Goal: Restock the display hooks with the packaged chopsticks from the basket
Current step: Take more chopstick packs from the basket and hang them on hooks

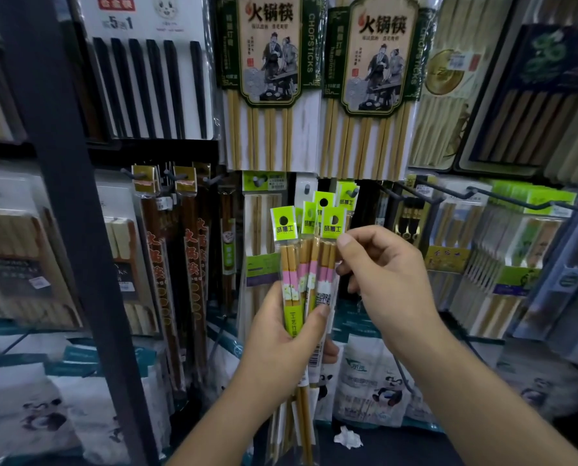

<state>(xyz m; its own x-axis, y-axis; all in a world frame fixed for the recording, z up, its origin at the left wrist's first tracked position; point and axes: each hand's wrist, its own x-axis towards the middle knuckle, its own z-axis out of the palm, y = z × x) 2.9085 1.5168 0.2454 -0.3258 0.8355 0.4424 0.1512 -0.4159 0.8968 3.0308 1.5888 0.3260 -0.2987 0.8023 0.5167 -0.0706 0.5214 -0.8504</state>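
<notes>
Left hand [280,344] grips a bundle of chopstick pks [292,264] round the middle, thumb across the front and fingers wrapped behind. The pks stand upright and fanned, w/ lime-green header cards on top and pink-and-white floral bands below. The bundle is held in front of the display rack's centre, level w/ its lower row of hooks.

Right hand [388,280] has curled fingers; thumb and forefinger pinch the rightmost pk [327,264] at its right edge, just under the header card.

Just behind the bundle, a matching green-header pk [347,196] hangs on a lower-row hook. Right of it, long bare hooks [502,196] stick out toward the camera.

Upper row: two big hot-pot chopstick pks [267,79] side by side, and a black chopstick set [146,85] toward the rack's left edge. Below that set hang dark red-brown pks [159,264], beside a dark upright post [69,196]. Panda-print bags [371,381] line the rack's bottom edge, w/ a crumpled white scrap [348,437] in front.
</notes>
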